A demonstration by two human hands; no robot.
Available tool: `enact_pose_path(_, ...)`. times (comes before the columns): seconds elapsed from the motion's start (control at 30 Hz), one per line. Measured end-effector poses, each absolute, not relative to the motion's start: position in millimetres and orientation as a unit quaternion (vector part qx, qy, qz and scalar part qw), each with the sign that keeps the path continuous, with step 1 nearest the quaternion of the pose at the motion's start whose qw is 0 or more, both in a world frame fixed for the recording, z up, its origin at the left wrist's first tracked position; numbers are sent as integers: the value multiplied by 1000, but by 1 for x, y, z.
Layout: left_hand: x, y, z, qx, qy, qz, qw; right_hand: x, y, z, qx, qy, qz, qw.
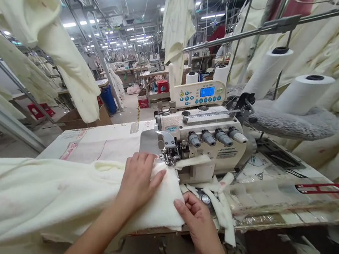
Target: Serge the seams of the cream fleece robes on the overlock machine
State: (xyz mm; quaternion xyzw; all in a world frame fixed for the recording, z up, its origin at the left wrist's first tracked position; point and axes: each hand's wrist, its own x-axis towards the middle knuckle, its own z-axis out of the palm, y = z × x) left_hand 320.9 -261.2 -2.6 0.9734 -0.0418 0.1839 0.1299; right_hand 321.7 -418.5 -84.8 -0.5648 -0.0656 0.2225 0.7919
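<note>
Cream fleece fabric (159, 202) lies on the table, with its edge at the needle and presser foot (170, 156) of an overlock sewing machine (200, 127). On top of the fleece, just left of the presser foot, my left hand (140, 177) rests with its fingers stretched forward and its thumb apart. My right hand (192, 211) pinches the fleece's right edge between thumb and fingers, nearer to me. A narrow fleece strip (194, 162) hangs over the machine front beside the foot. The rest of the fleece spreads left across the table.
Cut fleece scraps (221, 209) lie right of my right hand. Red thread snips (322, 188) sit on a clear plastic tray (260, 197). Thread cones (305, 93) stand behind the machine at right. Fleece pieces (67, 68) hang at upper left. A control panel (199, 93) tops the machine.
</note>
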Motion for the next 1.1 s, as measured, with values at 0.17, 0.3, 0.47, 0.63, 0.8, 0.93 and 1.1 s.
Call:
enact_pose_path(0.17, 347, -256, -1, 970, -4, 95, 224, 325, -421, -85, -577, -53, 211, 787)
enact_pose_path(0.3, 352, -257, -4, 966, 15, 85, 243, 332, -418, -79, -562, -53, 212, 798)
enact_pose_path(0.47, 361, -250, -1, 971, 1, 78, 224, 333, -415, -78, -555, -65, 199, 805)
enact_pose_path(0.63, 363, -243, 0, 973, -15, 67, 221, 321, -429, -79, -675, -137, 77, 720)
enact_pose_path(0.8, 364, -246, 1, 969, -8, 80, 232, 327, -444, -85, -725, -359, -118, 575)
enact_pose_path(0.93, 364, -247, 1, 967, 0, 86, 239, 335, -435, -88, -701, -354, -296, 543)
enact_pose_path(1.1, 363, -248, 3, 969, 3, 86, 230, 332, -421, -80, -685, -329, -363, 539)
